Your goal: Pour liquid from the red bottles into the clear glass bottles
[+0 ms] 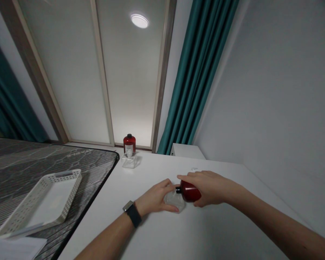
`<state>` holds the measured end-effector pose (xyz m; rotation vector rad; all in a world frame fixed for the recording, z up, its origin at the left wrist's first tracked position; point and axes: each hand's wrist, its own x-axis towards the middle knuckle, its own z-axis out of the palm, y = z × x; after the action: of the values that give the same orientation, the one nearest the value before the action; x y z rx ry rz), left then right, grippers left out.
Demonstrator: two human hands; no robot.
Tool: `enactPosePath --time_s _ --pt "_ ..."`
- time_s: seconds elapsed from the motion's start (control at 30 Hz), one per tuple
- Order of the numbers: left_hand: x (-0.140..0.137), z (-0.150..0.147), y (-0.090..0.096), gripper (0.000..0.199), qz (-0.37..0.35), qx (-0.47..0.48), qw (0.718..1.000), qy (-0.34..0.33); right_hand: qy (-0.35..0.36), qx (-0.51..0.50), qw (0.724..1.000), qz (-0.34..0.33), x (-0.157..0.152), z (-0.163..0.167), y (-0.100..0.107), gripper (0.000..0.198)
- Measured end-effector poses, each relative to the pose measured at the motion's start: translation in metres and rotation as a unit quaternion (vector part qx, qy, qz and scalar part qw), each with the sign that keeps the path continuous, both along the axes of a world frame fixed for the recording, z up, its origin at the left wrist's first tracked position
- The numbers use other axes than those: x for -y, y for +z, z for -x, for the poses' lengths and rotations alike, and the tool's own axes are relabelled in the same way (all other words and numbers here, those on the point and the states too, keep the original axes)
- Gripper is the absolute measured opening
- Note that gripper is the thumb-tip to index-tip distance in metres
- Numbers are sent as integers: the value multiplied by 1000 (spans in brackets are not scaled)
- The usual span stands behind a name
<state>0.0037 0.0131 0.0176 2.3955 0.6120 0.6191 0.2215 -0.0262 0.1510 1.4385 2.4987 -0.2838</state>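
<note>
My right hand (206, 186) is closed around a dark red bottle (189, 192), tipped on its side with its black neck pointing left. That neck is over a clear glass bottle (174, 202) on the white table. My left hand (162, 196) grips the glass bottle from the left, thumb in front and fingers behind. How much liquid is in it I cannot tell. A small whitish piece (194, 169) lies just behind my right hand.
A second red bottle (129, 141) with a black cap stands at the table's back edge, behind another clear bottle (129, 161). On the grey patterned surface to the left lies a white perforated basket (66, 200), with a white sheet (16, 247) near it. A wall rises at right.
</note>
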Motion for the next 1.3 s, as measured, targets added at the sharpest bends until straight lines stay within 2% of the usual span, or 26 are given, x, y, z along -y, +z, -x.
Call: enactPosePath --time_s 0.23,0.67,0.87,0.97,1.07,1.13,1.23,1.3 --pt "-2 0 -1 70 1 4 1000 -6 -8 -8 1000 4 0 -2 -2 93" --pt "-4 1 0 70 14 10 1000 -11 -28 -82 996 12 5 -15 -17 95" --pt "-6 0 0 59 18 17 1000 -11 -63 -170 983 30 5 -29 -34 99" --pt "-7 -1 -1 58 22 15 1000 -9 -95 -234 967 29 4 -36 -51 98" --pt "-9 -1 -5 73 38 23 999 3 -141 -305 941 27 0 -39 -71 99" --pt "-10 -1 -7 77 60 26 998 13 -153 -369 917 21 -3 -40 -84 95" --pt "-10 -2 -6 69 77 21 997 24 -134 -470 872 12 -10 -43 -107 80" --pt "-10 -3 -5 66 69 16 997 29 -132 -526 840 -7 -15 -47 -124 76"
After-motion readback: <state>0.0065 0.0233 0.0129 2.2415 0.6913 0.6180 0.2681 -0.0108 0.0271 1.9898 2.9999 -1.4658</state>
